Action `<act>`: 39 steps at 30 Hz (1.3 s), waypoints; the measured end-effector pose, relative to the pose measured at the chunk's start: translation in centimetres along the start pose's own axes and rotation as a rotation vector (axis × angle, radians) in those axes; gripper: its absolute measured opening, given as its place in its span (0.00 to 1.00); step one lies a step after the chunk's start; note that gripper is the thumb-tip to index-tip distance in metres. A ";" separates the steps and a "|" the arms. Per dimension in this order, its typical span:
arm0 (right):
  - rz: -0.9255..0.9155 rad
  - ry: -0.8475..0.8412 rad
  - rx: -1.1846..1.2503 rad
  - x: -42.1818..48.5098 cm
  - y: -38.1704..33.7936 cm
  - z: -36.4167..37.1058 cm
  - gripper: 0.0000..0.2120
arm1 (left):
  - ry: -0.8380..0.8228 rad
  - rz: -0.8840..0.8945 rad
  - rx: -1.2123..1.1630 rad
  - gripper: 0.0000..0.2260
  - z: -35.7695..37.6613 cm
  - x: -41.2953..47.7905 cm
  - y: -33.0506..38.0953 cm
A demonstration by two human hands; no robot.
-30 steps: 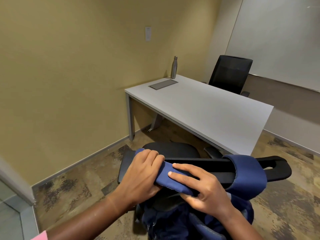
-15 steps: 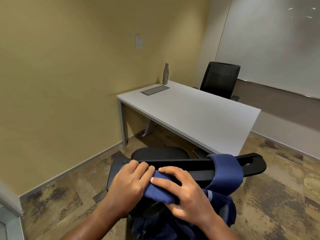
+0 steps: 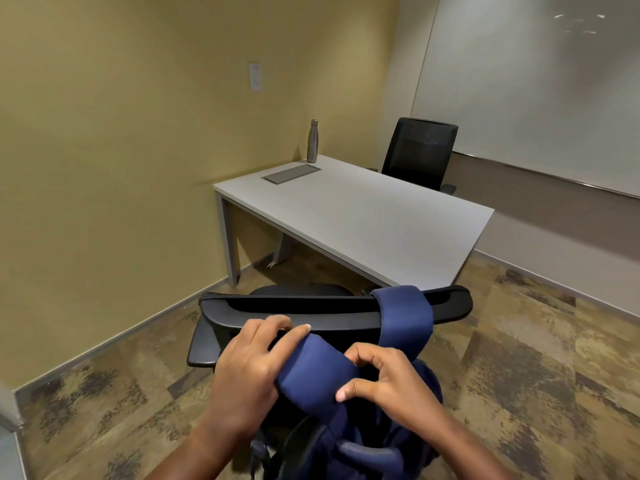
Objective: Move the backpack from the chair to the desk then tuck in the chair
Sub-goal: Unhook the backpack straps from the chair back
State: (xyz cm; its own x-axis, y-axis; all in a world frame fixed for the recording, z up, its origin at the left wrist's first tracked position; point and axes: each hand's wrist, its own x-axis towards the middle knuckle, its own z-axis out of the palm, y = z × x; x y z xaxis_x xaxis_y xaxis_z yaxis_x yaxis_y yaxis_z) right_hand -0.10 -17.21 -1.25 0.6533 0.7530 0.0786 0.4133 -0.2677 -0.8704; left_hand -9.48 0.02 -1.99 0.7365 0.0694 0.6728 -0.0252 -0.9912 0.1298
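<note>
here, both hands closed — backpack strap

Blue backpack hung on chair back.

No legible text, label, brand or number anywhere. Wall plate blank. Bottle showed no marking. Whiteboard carried only faint smudges, unreadable. Backpack bore no visible logo.

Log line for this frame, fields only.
phase: unhooking | left hand: gripping blue padded backpack strap | right hand: same strap | other strap: over black chair back | white desk: no backpack
</note>
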 end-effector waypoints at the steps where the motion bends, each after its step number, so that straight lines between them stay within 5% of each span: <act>1: -0.006 0.013 0.013 -0.1 0.0 0.1 0.09 | -0.018 -0.069 -0.043 0.18 0.1 0.0 0.6; 7: -0.033 0.219 0.181 -1.0 0.9 0.5 0.07 | -0.052 -0.338 -0.548 0.28 1.9 -0.8 3.1; 11: -0.028 0.274 0.213 -1.7 1.6 0.1 0.09 | -0.079 -0.365 -0.865 0.25 2.9 -3.7 4.8; 17: -0.099 0.300 0.195 -1.9 1.8 0.2 0.11 | -0.183 -0.501 -0.848 0.46 4.6 -4.1 5.8; 22: -0.155 0.303 0.195 -1.1 1.0 -0.2 0.13 | 0.021 -0.530 -0.935 0.22 5.4 -1.9 5.8; 28: -0.165 0.117 -0.029 0.3 -0.7 -2.8 0.07 | 0.204 -0.588 -0.933 0.22 5.8 -0.9 5.1; 31: -0.129 -0.045 -0.107 1.1 -1.0 -6.0 0.06 | 0.206 -0.492 -0.923 0.15 5.2 -0.3 4.7; 33: -0.134 -0.001 -0.147 1.8 -0.4 -8.7 0.07 | 0.162 -0.404 -0.957 0.13 4.5 0.3 4.9; 35: -0.138 0.017 -0.350 2.7 0.9 -11.3 0.12 | 0.136 -0.365 -0.996 0.12 3.9 1.2 5.1; 39: -0.016 -0.371 -0.645 4.9 3.0 -13.9 0.44 | 0.152 -0.310 -1.044 0.14 3.0 2.7 4.8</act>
State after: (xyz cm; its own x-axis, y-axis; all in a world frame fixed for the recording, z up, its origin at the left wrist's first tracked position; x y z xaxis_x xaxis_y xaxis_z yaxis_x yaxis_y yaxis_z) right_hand 13.14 -22.63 3.28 0.4343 0.8827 -0.1794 0.7858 -0.4687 -0.4037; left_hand -5.59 -4.84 -1.72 0.7205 0.3832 0.5780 -0.4659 -0.3498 0.8127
